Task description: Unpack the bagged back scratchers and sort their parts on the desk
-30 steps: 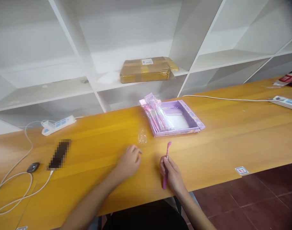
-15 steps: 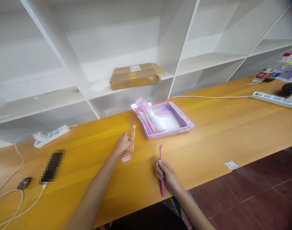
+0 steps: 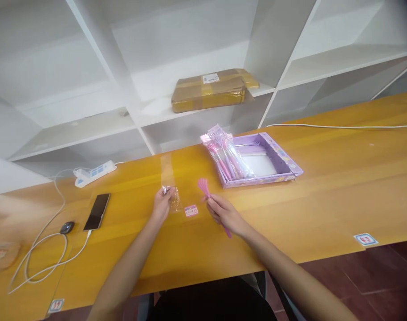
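Observation:
My left hand (image 3: 161, 205) pinches a crumpled clear plastic bag (image 3: 176, 201) just above the table. In my right hand (image 3: 225, 214) is a small pink back scratcher (image 3: 204, 187), gripped around its middle. Its fan-shaped claw head points up and left, and the handle end shows below my fist. A small pink printed card (image 3: 191, 211) lies flat between my hands. Behind them stands a shallow purple box (image 3: 262, 179). Several wrapped back scratchers (image 3: 226, 156) in pink, purple and pale blue lie heaped over its left side.
At left lie a phone (image 3: 97, 211) on a white cable (image 3: 43, 274), a small black device (image 3: 67, 228) and a power strip (image 3: 95, 173). A taped cardboard parcel (image 3: 208, 92) rests on the shelf behind. Another cable (image 3: 323, 127) runs along the table's back.
My view has swung left. My left hand has drawn the plastic bag back and crumpled it. My right hand has tilted the back scratcher to the left, with its claw head now facing me broadly.

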A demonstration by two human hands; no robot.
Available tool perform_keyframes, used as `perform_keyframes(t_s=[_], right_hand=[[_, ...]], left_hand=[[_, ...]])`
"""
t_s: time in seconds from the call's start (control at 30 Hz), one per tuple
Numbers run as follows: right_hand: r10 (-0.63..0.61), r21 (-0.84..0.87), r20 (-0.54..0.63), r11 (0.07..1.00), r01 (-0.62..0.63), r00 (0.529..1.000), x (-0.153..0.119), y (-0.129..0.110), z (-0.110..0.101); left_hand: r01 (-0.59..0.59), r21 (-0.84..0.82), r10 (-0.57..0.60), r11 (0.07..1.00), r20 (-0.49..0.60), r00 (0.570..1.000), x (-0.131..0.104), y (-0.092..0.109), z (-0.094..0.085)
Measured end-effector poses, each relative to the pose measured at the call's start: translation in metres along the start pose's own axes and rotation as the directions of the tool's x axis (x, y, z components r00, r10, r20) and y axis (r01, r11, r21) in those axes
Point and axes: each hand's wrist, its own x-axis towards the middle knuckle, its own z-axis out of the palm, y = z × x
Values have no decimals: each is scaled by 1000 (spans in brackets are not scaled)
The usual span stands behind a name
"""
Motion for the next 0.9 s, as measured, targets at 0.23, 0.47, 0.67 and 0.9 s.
perform_keyframes(t_s=[0.23,0.47,0.67,0.9], right_hand=[[-272,-718,145,632,290,951,82,16,5],[-162,-941,31,329,84,986,70,48,1],[-305,-926,-36,369,83,952,83,46,-20],[-563,-826,15,458,327,826,81,42,-30]], left_hand=[[-106,-118,96,987,-90,991,29,-22,11],[-13,-163,28,987,87,996,21,-25,6],[44,-160,-14,986,184,983,26,-28,8],[-35,-249,50,968,54,997,32,-36,4]])
